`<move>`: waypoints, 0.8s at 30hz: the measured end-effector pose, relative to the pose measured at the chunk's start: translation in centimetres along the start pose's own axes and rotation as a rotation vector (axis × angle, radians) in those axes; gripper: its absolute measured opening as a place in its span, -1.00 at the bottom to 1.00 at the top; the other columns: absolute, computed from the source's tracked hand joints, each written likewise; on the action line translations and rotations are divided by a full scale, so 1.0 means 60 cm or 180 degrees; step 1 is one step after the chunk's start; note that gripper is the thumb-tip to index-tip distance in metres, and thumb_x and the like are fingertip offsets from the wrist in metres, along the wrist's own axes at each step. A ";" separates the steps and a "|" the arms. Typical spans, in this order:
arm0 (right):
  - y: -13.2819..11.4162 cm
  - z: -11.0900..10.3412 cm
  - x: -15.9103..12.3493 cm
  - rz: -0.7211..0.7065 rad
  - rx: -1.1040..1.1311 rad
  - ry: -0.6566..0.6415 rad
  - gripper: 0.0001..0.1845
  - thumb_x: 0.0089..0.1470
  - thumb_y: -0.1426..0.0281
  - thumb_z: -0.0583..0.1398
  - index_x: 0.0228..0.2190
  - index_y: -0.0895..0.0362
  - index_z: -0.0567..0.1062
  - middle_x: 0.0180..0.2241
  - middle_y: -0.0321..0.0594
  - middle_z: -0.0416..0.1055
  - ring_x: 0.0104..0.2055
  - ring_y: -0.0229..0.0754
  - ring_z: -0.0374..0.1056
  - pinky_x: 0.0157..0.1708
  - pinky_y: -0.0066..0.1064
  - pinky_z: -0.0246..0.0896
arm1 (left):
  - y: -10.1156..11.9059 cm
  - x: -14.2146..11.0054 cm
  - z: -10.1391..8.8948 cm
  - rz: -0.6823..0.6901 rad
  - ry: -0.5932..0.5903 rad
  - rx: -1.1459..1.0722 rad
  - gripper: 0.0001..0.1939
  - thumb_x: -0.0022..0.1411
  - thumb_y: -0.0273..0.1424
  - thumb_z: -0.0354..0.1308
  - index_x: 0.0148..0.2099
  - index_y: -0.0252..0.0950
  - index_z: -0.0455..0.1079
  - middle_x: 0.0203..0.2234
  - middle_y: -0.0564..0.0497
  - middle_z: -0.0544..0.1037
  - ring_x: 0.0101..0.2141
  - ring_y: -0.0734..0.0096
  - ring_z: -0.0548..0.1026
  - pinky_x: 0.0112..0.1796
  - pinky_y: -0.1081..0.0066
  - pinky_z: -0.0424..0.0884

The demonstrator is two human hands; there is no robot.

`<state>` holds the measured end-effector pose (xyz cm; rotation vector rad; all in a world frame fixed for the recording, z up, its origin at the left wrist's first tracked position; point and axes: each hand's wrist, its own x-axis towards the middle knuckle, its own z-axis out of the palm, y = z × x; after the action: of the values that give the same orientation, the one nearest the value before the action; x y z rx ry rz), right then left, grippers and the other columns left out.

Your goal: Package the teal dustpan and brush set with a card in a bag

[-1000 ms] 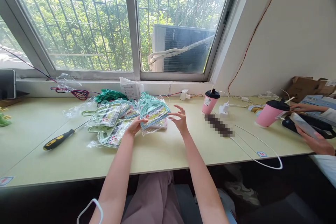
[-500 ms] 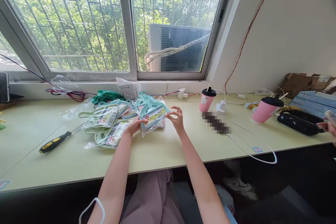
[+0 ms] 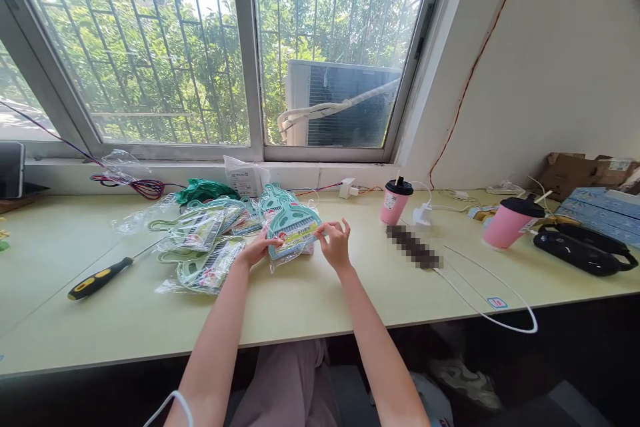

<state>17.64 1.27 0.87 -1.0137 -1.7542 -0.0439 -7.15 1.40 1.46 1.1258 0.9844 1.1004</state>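
A teal plastic item in a clear bag with a printed label, the teal packet point(image 3: 290, 223), is held up off the pale green desk point(image 3: 310, 293). My left hand point(image 3: 257, 249) grips its lower left edge with closed fingers. My right hand point(image 3: 334, 241) pinches its right edge at the label. Several more such packets lie in a pile point(image 3: 207, 243) just left of my left hand.
A yellow-and-black screwdriver point(image 3: 100, 277) lies at the left. Two pink cups point(image 3: 395, 200) point(image 3: 510, 220), a white cable point(image 3: 490, 293), a black bag point(image 3: 583, 250) and blue boxes point(image 3: 605, 207) are on the right. Coloured wires point(image 3: 135, 183) lie by the window sill.
My right hand has moved left from open air and closed onto the packet's right edge. The other person's hands at the right have left the view.
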 end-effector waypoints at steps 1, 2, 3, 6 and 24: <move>0.004 0.002 -0.001 0.0119 -0.0028 -0.0028 -0.81 0.20 0.42 0.13 -0.43 0.03 0.49 -0.39 -0.28 0.58 -0.15 -0.07 0.44 0.30 0.10 -0.24 | -0.001 0.000 0.002 -0.0004 -0.0021 0.0019 -0.20 -0.15 -0.46 0.47 0.16 -0.18 0.28 -0.35 0.10 0.53 -0.31 0.45 0.54 -0.27 0.50 0.48; 0.008 0.004 -0.002 0.0244 -0.0058 -0.0049 -0.81 0.19 0.42 0.13 -0.44 0.03 0.49 -0.39 -0.28 0.58 -0.17 -0.07 0.43 0.29 0.12 -0.23 | -0.002 0.000 0.006 -0.0020 -0.0040 0.0052 -0.21 -0.16 -0.45 0.48 0.15 -0.18 0.29 -0.34 0.10 0.54 -0.29 0.44 0.54 -0.26 0.48 0.48; 0.012 0.005 -0.004 0.0364 -0.0091 -0.0058 -0.81 0.18 0.41 0.14 -0.44 0.03 0.50 -0.40 -0.28 0.58 -0.19 -0.06 0.42 0.29 0.13 -0.24 | -0.004 0.000 0.009 -0.0042 -0.0064 0.0096 -0.22 -0.16 -0.44 0.48 0.14 -0.18 0.30 -0.32 0.08 0.54 -0.27 0.42 0.55 -0.25 0.47 0.48; 0.020 0.006 -0.006 0.0560 -0.0197 -0.0031 -0.82 0.18 0.40 0.14 -0.44 0.04 0.50 -0.40 -0.26 0.56 -0.16 -0.05 0.39 0.29 0.12 -0.24 | -0.011 0.005 0.020 -0.0118 -0.0050 0.0258 -0.29 -0.19 -0.42 0.48 0.06 -0.22 0.36 -0.34 0.06 0.55 -0.29 0.41 0.54 -0.29 0.47 0.47; 0.059 0.010 0.008 0.1641 0.1724 0.0373 -0.92 -0.07 0.39 0.36 -0.42 0.08 0.62 0.01 -0.13 0.40 0.02 -0.11 0.37 0.03 -0.23 0.31 | -0.029 0.017 0.038 -0.0007 -0.0302 0.0185 -0.23 -0.23 -0.42 0.50 0.09 -0.25 0.37 -0.14 -0.09 0.60 -0.12 0.18 0.58 -0.20 0.38 0.50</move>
<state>19.41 4.10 -0.49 -0.9958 -1.2498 0.6495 -4.51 1.84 0.08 1.2126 0.9479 1.0130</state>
